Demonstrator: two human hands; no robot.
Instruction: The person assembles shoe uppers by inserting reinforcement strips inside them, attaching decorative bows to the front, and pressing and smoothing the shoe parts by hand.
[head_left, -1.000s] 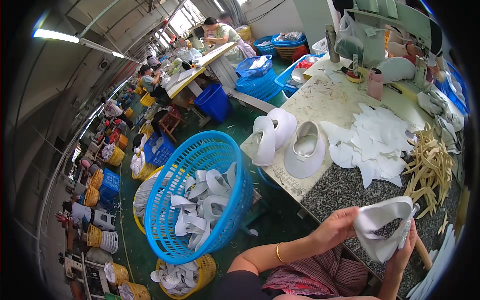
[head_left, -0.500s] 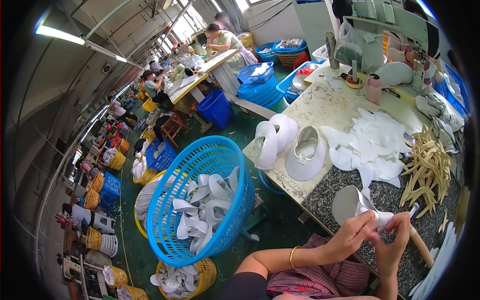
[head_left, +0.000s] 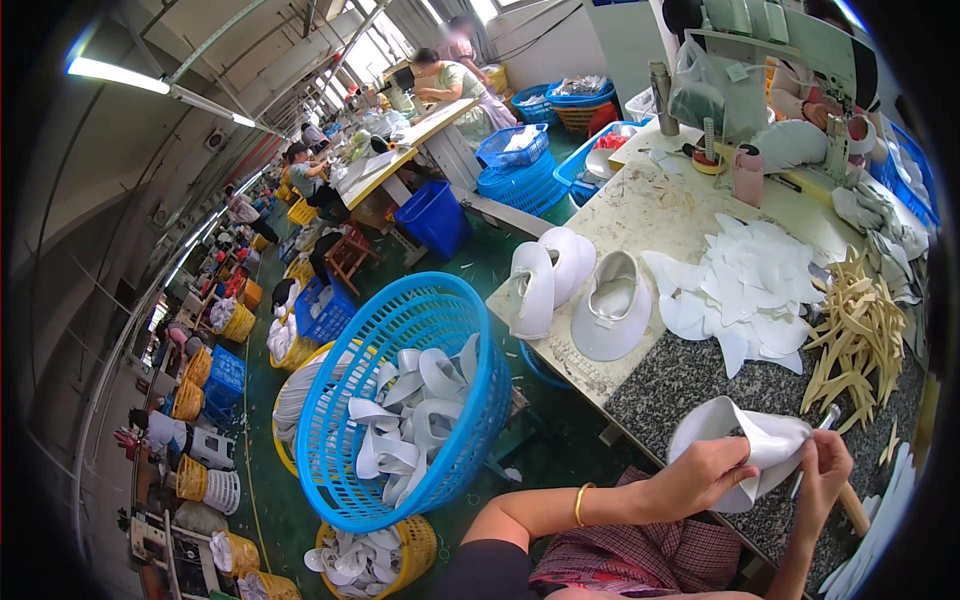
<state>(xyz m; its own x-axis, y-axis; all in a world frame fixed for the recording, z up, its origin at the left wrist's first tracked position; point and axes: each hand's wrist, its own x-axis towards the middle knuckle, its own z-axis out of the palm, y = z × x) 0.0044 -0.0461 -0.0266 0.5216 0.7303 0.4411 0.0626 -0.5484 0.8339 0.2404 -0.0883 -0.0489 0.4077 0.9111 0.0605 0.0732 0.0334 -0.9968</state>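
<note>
While your left hand pinches the white curved piece at lower right of the frame, your right hand grips its other edge beside a wooden-handled tool.

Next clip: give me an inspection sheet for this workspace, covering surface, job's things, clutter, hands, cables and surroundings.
Surface: speckled stone bench near the person, a pale top farther back.
Job's things: folded white piece held over the bench edge by both hands.
Clutter: two white shoe uppers, a heap of white cut pieces, a pile of tan strips, a pink bottle.
Hands: left hand pinches the piece from the left; right hand closes on its right side, with a thin tool in its grip.
Cables: nothing seen.
Surroundings: blue basket of white pieces beside the bench, yellow baskets on the green floor, other people at tables behind.
</note>
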